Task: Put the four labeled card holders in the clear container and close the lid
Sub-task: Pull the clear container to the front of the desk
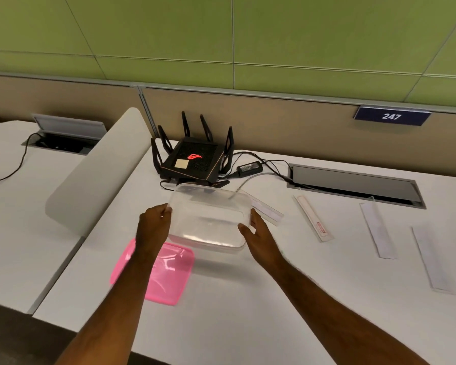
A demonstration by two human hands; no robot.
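A clear plastic container (209, 217) hangs just above the white desk, held from both sides. My left hand (154, 223) grips its left rim. My right hand (256, 233) holds its right side, thumb against the wall. The container is open on top and looks empty. Its pink lid (169, 270) lies flat on the desk below my left forearm. Long card holders lie to the right: one (267, 210) just behind the container, one with a red label (313, 218), and two more, one (378, 230) further right and one (432, 259) at the far right.
A black router (195, 160) with upright antennas stands behind the container, with a power brick (249, 168) and cables beside it. An open cable tray (353, 187) is set into the desk at the back right. A curved divider panel (98, 175) rises at left.
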